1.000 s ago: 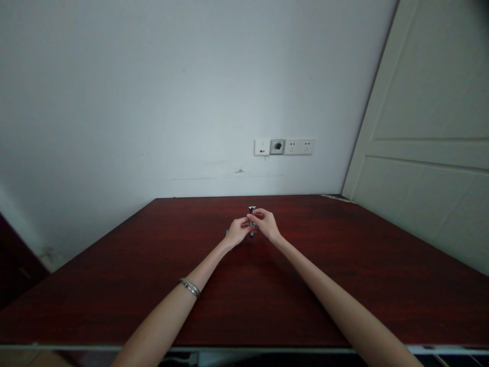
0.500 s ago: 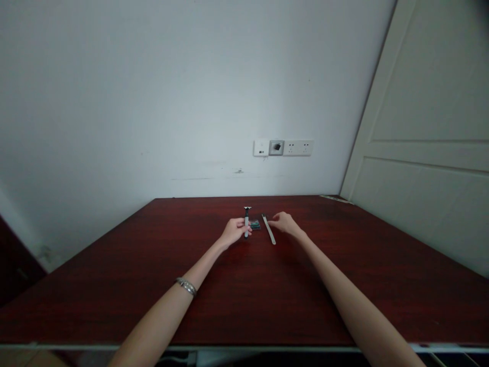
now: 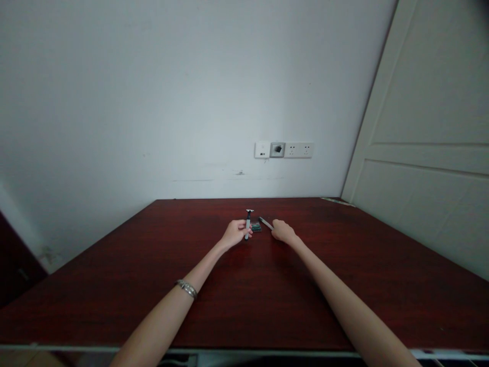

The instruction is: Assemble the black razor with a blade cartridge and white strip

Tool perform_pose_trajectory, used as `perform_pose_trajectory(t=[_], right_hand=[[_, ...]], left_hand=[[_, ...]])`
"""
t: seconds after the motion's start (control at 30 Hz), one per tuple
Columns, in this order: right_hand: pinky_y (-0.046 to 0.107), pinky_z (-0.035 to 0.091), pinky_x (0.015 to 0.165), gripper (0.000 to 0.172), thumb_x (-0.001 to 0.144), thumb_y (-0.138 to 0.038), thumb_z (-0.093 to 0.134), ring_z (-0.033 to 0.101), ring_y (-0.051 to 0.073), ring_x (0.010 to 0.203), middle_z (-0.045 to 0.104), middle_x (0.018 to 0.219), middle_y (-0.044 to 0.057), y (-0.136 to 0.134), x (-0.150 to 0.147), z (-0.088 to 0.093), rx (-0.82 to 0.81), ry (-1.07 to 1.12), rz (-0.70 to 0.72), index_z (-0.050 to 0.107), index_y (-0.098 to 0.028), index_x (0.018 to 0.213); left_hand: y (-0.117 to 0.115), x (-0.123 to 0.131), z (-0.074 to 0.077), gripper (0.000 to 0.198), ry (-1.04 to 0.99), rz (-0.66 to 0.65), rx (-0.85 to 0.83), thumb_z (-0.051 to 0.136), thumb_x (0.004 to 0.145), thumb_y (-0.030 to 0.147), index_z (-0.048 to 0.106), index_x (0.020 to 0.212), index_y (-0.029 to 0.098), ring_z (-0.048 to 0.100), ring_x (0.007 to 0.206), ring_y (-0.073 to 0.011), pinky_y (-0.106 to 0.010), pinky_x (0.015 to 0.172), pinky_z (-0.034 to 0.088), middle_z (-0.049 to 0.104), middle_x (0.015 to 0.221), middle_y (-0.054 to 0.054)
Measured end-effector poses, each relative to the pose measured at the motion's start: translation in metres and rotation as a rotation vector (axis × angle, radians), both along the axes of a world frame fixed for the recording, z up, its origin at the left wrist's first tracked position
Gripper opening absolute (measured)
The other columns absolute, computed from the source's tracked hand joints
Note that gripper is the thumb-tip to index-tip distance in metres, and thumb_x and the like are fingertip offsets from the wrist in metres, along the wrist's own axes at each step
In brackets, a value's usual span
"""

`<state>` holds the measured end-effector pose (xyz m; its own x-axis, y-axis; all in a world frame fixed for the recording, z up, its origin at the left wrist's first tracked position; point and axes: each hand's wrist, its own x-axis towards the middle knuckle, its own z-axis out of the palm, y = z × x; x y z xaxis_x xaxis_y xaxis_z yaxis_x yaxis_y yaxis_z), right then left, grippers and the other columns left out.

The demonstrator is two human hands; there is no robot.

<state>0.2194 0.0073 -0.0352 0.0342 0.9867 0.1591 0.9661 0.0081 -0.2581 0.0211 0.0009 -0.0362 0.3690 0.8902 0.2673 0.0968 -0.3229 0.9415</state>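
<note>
My left hand is closed around the handle of a small razor, holding it upright over the dark red table with its head at the top. My right hand is closed on a thin grey strip-like tool, whose free end points up and to the left. Between the two hands a small dark packet lies flat on the table. A silver bracelet sits on my left wrist.
A white wall rises behind the table, with a row of sockets and one dark plug in it. A pale panelled door stands along the table's right side. The table's near edge runs along the bottom of the view.
My hands, joined on the razor a second ago, have parted. The right hand reached to the grey strip lying on the table and has lifted it. The left hand keeps the razor.
</note>
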Motion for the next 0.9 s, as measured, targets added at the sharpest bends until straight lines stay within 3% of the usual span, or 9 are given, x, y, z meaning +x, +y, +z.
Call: perform_pose_trajectory(t=[0.1, 0.2, 0.33, 0.43, 0.63, 0.77, 0.9], right_hand=[[0.027, 0.043, 0.066, 0.025, 0.075, -0.013, 0.047, 0.062, 0.022, 0.081, 0.063, 0.093, 0.018, 0.003, 0.009, 0.007, 0.027, 0.004, 0.029, 0.063, -0.012, 0.095], [0.024, 0.042, 0.069, 0.030, 0.081, -0.014, 0.040, 0.060, 0.018, 0.082, 0.062, 0.094, 0.014, 0.003, 0.019, 0.027, 0.129, 0.028, 0.111, 0.062, -0.015, 0.103], [0.022, 0.040, 0.070, 0.040, 0.085, -0.016, 0.037, 0.057, 0.016, 0.081, 0.061, 0.095, 0.008, -0.010, 0.023, 0.060, 0.522, 0.069, 0.341, 0.050, -0.021, 0.122], [0.022, 0.039, 0.068, 0.045, 0.085, -0.015, 0.036, 0.055, 0.016, 0.076, 0.061, 0.091, 0.006, -0.029, 0.016, 0.074, 0.675, -0.056, 0.355, 0.043, -0.025, 0.129], [0.027, 0.034, 0.073, 0.056, 0.081, -0.003, 0.035, 0.050, 0.017, 0.080, 0.060, 0.093, 0.007, -0.039, 0.025, 0.061, 0.781, -0.341, 0.455, 0.041, -0.026, 0.131], [0.029, 0.032, 0.071, 0.055, 0.081, -0.002, 0.035, 0.048, 0.017, 0.078, 0.059, 0.091, 0.007, -0.032, 0.039, 0.051, 0.821, -0.363, 0.385, 0.043, -0.025, 0.130], [0.030, 0.031, 0.071, 0.054, 0.082, -0.004, 0.034, 0.047, 0.017, 0.079, 0.059, 0.093, 0.007, -0.035, 0.022, 0.050, 0.890, -0.306, 0.353, 0.041, -0.026, 0.130]], left_hand=[[-0.002, 0.000, 0.003, 0.009, 0.012, 0.010, 0.007, 0.058, 0.071, 0.016, 0.057, 0.076, 0.010, 0.062, 0.060, -0.0139, -0.027, 0.060, 0.049, 0.063, 0.069, -0.006], [-0.002, -0.001, 0.005, 0.008, 0.033, 0.022, 0.050, 0.058, 0.070, 0.016, 0.057, 0.075, 0.010, 0.062, 0.061, -0.0139, -0.026, 0.060, 0.049, 0.064, 0.070, -0.006], [0.001, -0.006, 0.006, 0.006, 0.056, 0.024, 0.146, 0.055, 0.071, 0.016, 0.056, 0.075, 0.011, 0.061, 0.063, -0.0136, -0.026, 0.063, 0.048, 0.064, 0.071, -0.006], [0.001, -0.009, 0.008, 0.006, 0.078, 0.042, 0.196, 0.055, 0.072, 0.018, 0.056, 0.074, 0.012, 0.061, 0.064, -0.0139, -0.026, 0.064, 0.048, 0.064, 0.071, -0.005], [-0.002, -0.011, 0.013, 0.006, 0.048, -0.004, 0.215, 0.053, 0.072, 0.017, 0.056, 0.074, 0.012, 0.062, 0.064, -0.0141, -0.026, 0.065, 0.048, 0.063, 0.070, -0.003], [-0.003, -0.009, 0.009, 0.007, 0.091, -0.022, 0.212, 0.053, 0.072, 0.017, 0.057, 0.074, 0.012, 0.061, 0.060, -0.0135, -0.026, 0.062, 0.048, 0.063, 0.067, -0.004], [-0.002, -0.009, 0.010, 0.007, 0.056, -0.004, 0.202, 0.053, 0.072, 0.017, 0.056, 0.075, 0.011, 0.061, 0.061, -0.0137, -0.026, 0.062, 0.048, 0.063, 0.069, -0.005]])
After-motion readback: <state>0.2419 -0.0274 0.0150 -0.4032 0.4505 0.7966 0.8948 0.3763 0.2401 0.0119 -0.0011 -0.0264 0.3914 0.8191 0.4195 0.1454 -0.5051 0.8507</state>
